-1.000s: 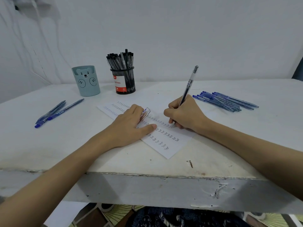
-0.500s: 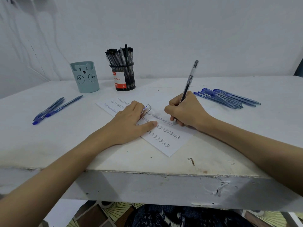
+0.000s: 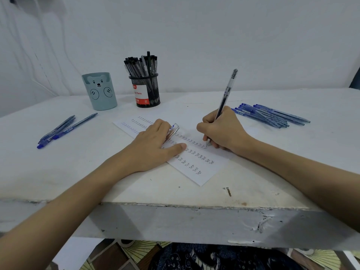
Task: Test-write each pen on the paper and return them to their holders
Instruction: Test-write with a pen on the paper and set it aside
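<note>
A white paper [image 3: 202, 172] with rows of small written marks lies slanted on the table. My right hand [image 3: 222, 131] grips a clear-barrelled pen [image 3: 227, 92] upright, its tip on the paper at the end of a row. My left hand [image 3: 155, 147] lies on the paper with the thumb stretched out, and a clear pen cap [image 3: 174, 129] is held between its fingers. A black mesh holder [image 3: 146, 90] full of black pens stands at the back. Beside it is a teal bear-face holder [image 3: 99, 90].
A few blue pens [image 3: 62, 129] lie loose on the table at the left. A larger pile of several blue pens [image 3: 272, 114] lies at the right, just past my right hand. The white table's chipped front edge [image 3: 194, 207] runs below my forearms.
My right hand with the pen has shifted slightly along the row of marks. My left hand stays on the paper with the cap. The camera view moved a little.
</note>
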`<state>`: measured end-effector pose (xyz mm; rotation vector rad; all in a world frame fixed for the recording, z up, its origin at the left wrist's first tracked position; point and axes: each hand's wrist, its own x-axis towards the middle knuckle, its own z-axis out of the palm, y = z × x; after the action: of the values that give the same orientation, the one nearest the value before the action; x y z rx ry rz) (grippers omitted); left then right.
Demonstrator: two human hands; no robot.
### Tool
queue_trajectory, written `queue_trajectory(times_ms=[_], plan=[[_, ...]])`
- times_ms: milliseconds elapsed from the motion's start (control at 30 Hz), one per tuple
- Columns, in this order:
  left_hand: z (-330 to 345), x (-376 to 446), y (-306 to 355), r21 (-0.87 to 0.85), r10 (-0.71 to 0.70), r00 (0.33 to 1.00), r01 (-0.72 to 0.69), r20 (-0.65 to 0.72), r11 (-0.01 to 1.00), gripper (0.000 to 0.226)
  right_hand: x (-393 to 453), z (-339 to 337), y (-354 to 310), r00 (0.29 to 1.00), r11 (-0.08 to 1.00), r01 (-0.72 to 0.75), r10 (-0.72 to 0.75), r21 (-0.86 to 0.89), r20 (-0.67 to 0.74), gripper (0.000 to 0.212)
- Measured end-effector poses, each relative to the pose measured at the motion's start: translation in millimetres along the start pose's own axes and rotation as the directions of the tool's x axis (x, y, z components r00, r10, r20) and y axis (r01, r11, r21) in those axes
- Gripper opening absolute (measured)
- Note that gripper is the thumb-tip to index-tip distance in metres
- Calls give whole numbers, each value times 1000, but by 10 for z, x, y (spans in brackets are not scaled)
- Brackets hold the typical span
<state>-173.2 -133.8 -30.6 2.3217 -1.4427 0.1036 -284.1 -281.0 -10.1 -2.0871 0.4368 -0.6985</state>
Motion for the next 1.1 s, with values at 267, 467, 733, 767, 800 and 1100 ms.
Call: queue_trajectory(times_ms=[267,467,733,767,800,1100], plan=[[-5,-13,27,-9,0,1000,0,11,1000,36,-8,-4,-17,1000,1000,-3,3,-10,8,42],[-12,-36,33,-38,4,999,-3,34,999,30,1,-25,-6,994,987,-95,101,128,-48,37],[-1,-59,13,-98,116,991,-122,-59,988,26,29,-127,-119,981,860,-195,180,472,77,43],[-2,-57,15,-88,123,991,-127,-54,988,25,20,-127,-131,982,855,-188,154,483,109,41],[-1,-55,16,-82,129,990,-133,-53,988,25,10,-127,-147,982,847,-180,123,500,146,38],[5,-53,7,-44,171,985,-173,-38,984,24,-22,-115,-161,960,791,-193,31,580,277,49]])
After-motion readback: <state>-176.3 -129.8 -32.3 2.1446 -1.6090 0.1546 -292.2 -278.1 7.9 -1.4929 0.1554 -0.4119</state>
